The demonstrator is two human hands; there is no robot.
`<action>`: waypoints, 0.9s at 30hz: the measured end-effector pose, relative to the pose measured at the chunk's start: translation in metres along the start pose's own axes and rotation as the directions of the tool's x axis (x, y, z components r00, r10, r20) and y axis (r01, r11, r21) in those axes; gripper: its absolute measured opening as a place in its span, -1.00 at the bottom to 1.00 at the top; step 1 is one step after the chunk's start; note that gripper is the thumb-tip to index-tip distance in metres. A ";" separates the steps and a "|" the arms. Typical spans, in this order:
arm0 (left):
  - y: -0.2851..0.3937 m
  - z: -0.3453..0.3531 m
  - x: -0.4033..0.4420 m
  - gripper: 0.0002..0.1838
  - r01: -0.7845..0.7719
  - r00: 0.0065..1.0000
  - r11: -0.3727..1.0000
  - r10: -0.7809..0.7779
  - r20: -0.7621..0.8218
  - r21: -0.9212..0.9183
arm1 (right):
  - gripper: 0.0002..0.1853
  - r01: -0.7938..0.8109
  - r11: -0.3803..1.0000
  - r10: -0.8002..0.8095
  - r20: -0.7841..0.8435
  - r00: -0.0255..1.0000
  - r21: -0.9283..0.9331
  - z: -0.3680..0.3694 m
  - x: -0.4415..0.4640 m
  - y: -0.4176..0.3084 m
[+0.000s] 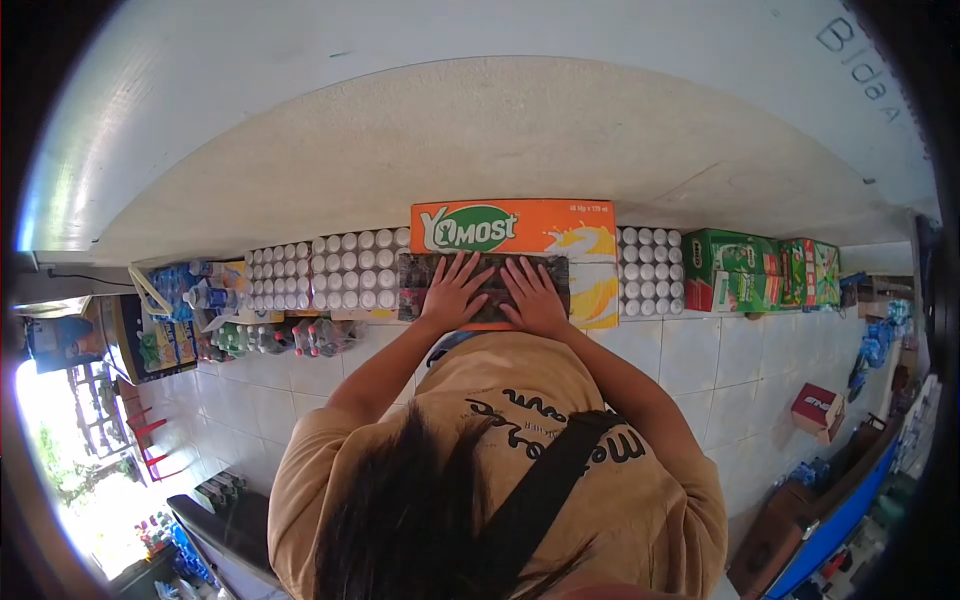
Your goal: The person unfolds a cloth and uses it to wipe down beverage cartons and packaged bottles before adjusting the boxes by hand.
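Both palms lie flat on a dark, shiny wrapped pack (415, 285) that rests on top of an orange and white Yomost carton (560, 220). My left hand (456, 292) is spread over the pack's middle-left part, fingers pointing away from me. Just right of it, my right hand (532, 295) is spread the same way. Neither hand wraps around anything. What is inside the dark pack cannot be made out. The carton's near side is partly hidden by the pack, my arms and my body.
Packs of cans (360, 270) stand left of the carton, with another can pack (651, 270) on its right. Green boxes (735, 270) sit farther right along the wall. Bottles (320, 337) lie at the left. A maroon box (818, 412) is on the tiled floor.
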State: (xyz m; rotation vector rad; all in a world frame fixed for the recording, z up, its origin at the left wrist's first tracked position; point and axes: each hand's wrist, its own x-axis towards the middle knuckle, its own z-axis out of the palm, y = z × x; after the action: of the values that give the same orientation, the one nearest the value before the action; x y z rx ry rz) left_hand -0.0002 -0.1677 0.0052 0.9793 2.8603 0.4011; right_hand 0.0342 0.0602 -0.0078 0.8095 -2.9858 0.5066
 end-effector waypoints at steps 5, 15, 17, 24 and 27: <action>-0.015 0.001 0.029 -0.41 0.153 0.987 0.985 -0.147 -0.070 0.084 | -0.25 0.042 0.997 -0.039 -0.047 0.998 0.061 -0.003 0.038 0.012; -0.028 0.012 0.069 -0.41 0.325 0.930 0.942 -0.302 -0.209 0.086 | -0.27 0.070 0.997 -0.068 -0.110 0.992 0.014 -0.002 0.091 0.050; -0.013 0.018 0.067 -0.39 0.288 0.947 0.955 -0.273 -0.169 0.066 | -0.29 0.032 0.997 -0.027 -0.072 0.997 0.066 -0.013 0.070 0.057; 0.058 0.047 0.136 -0.38 0.137 0.988 0.989 -0.141 -0.067 -0.059 | -0.28 -0.246 0.969 0.241 -0.103 0.965 -0.033 -0.036 0.012 0.111; 0.082 0.050 0.165 -0.38 0.114 0.991 0.993 -0.116 -0.069 -0.029 | -0.29 -0.338 0.941 0.330 -0.131 0.935 -0.035 -0.044 0.002 0.130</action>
State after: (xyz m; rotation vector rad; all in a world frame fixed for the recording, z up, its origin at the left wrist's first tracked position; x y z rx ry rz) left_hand -0.0737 0.0065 -0.0206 0.8071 2.9485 0.4687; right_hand -0.0350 0.1791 -0.0056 0.2509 -3.0130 0.4538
